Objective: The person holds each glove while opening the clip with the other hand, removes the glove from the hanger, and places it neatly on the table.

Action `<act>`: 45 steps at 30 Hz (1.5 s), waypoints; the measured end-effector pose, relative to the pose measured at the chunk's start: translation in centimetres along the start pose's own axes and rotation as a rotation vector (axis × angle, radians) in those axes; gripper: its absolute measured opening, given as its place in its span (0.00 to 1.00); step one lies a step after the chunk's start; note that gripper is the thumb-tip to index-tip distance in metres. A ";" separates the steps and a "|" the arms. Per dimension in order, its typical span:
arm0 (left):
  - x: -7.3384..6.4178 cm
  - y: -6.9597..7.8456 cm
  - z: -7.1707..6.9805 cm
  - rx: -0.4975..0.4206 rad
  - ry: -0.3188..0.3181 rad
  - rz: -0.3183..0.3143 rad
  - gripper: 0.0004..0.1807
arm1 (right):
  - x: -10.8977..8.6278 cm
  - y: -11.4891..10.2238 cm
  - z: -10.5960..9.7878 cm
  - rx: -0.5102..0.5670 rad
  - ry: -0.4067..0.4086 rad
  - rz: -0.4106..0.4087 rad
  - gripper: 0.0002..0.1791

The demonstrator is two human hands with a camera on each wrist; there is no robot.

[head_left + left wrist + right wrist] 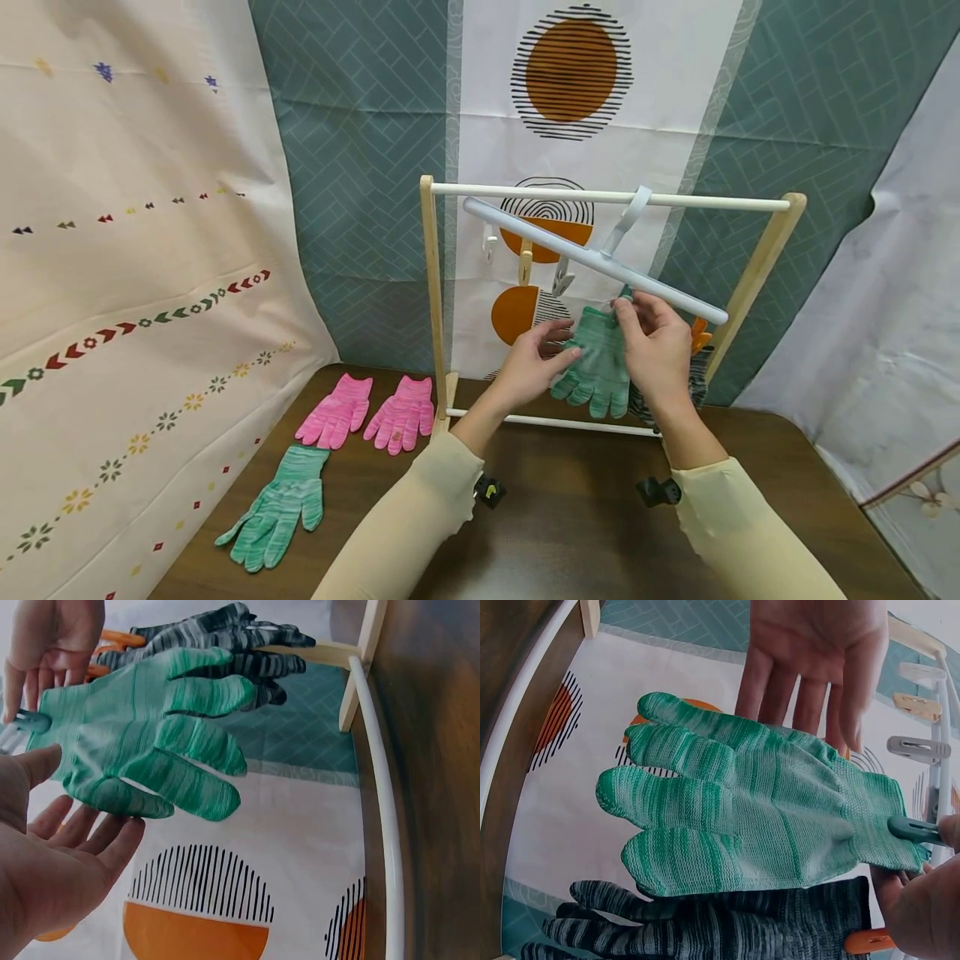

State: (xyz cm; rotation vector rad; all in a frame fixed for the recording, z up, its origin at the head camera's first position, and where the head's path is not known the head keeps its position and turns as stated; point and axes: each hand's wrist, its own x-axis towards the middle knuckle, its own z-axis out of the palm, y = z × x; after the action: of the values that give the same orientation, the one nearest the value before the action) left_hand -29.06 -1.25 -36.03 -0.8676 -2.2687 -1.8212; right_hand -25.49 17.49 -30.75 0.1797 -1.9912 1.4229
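Note:
A green striped glove (600,362) hangs fingers down below the pale hanger (581,250), which tilts down to the right. A dark green clothespin (915,829) bites its cuff. My right hand (660,346) pinches that clothespin between thumb and fingers. Beside the glove's other edge is my left hand (534,362), its fingers spread and loosely bent, holding nothing; whether it touches the glove I cannot tell. Behind the right hand, a black-and-grey glove (727,922) hangs from an orange clothespin (868,940).
The hanger hooks over the top rod (517,193) of a wooden rack (433,283). White (490,243), tan (525,262) and grey clothespins (562,277) hang from its left half. On the table's left lie two pink gloves (337,412) and another green glove (281,508).

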 end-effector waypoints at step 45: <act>0.4 0.4 2.4 -0.060 0.062 -0.053 0.22 | 0.4 1.0 -0.3 -0.007 0.090 -0.115 0.18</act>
State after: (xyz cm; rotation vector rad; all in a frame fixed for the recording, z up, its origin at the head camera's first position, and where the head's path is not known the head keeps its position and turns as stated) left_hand -28.61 1.13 -36.17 -0.7556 -2.2313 -1.9191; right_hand -26.11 18.23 -31.25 0.2202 -1.8823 1.3282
